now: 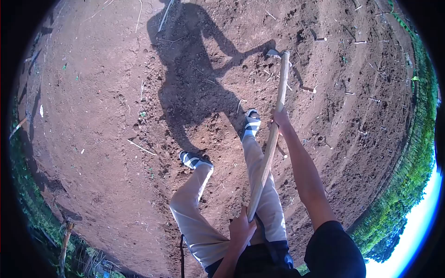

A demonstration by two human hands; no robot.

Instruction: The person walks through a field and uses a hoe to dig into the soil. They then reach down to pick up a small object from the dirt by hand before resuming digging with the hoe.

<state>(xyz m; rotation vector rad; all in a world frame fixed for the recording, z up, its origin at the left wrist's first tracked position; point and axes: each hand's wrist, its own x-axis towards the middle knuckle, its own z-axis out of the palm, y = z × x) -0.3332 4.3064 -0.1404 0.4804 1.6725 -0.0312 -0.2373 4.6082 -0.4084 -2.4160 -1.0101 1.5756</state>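
Note:
A hoe with a long wooden handle (265,167) slants up across the view, and its metal blade (273,53) is at the soil at the top. My right hand (281,117) wraps round the handle partway along, with the arm stretched forward. Close to my waist, my left hand (241,228) is closed round the handle's rear end. Loose twigs and stalks (268,73) lie on the soil beside the blade. My sandalled feet (251,121) stand on the soil left of the handle.
Brown soil (102,139) spreads all around, rougher on the right. Short cut sticks (308,89) stand or lie in it there. My shadow (185,69) falls ahead. Green plants (394,217) border the right edge, and a wooden post (66,241) is at lower left.

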